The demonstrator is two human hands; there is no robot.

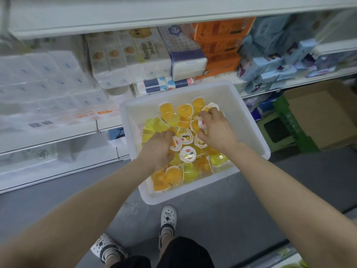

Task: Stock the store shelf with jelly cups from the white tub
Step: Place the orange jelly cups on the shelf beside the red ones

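Note:
A white tub (pixel 249 120) stands on the grey floor below the shelves, filled with several orange and yellow jelly cups (pixel 170 177). Both my hands reach down into it. My left hand (pixel 159 149) lies on the heap at the tub's middle, its fingers curled round a cup with a white lid (pixel 175 143). My right hand (pixel 214 128) is further back and right, its fingers curled round a white-lidded cup (pixel 202 123). Another lidded cup (pixel 188 154) lies loose between my wrists.
Store shelves (pixel 63 136) with packs of tissue and paper run along the left and back. A green stool (pixel 287 130) and a cardboard box (pixel 324 115) stand right of the tub. My feet in white clogs (pixel 168 217) are on the floor just before the tub.

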